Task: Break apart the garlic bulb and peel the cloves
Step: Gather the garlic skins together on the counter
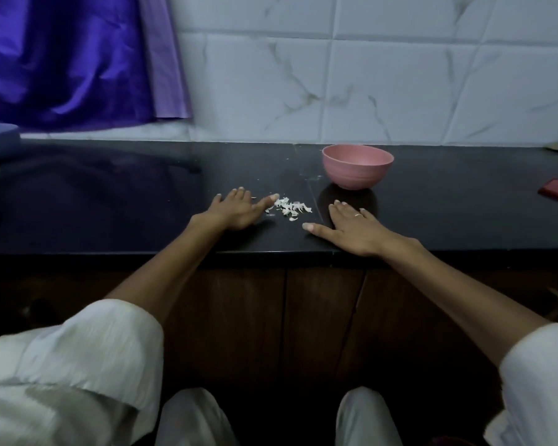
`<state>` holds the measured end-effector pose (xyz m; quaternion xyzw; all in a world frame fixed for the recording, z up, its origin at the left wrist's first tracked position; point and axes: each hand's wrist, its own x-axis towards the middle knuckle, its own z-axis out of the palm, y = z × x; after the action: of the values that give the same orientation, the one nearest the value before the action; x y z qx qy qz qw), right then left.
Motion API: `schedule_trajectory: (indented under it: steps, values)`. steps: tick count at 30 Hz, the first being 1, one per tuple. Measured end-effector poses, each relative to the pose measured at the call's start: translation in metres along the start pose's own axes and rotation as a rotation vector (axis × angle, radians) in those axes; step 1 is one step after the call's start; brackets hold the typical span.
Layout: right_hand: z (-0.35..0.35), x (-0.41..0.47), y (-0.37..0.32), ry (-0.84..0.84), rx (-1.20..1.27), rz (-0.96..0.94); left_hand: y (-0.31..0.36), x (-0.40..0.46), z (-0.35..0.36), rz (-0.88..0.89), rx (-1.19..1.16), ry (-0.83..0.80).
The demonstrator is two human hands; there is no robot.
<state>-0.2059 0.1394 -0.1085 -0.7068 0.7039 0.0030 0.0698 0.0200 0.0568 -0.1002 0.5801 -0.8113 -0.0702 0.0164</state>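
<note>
Dim, cool bluish light overall. Tiled wall (368, 75) brightest; black countertop (110, 204) dark, glossy, carrying faint reflections. Soft shadow under pink bowl (357, 166). Cabinet front below nearly black. Wide-angle bending at edges; white sleeves (78, 365) soft, slightly blurred, grainy.

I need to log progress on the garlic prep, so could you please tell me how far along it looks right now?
It looks late in the job. Done: a small pile of garlic skins lies on the black counter, and no whole bulb is in view. In hand: nothing; the left hand and right hand rest flat on either side of the skins. Left: I cannot see into the pink bowl, so whether the cloves are there is unconfirmed.
</note>
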Motion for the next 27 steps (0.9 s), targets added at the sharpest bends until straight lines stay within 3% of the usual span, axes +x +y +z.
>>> schedule_trajectory:
  steps: [3,9,16,27]
  values:
    - [-0.002,0.024,-0.024,0.007,-0.007,-0.043,0.014,0.006,0.006,0.109,0.024,-0.024]
    - [-0.002,0.053,-0.050,0.034,0.052,-0.139,0.011,0.008,-0.003,0.168,-0.533,-0.021]
    - [-0.011,0.048,0.003,-0.006,0.011,-0.130,-0.029,0.046,-0.012,-0.010,-0.253,0.046]
    - [-0.017,0.104,-0.008,-0.037,0.036,-0.255,-0.001,0.071,-0.016,0.130,-0.323,-0.025]
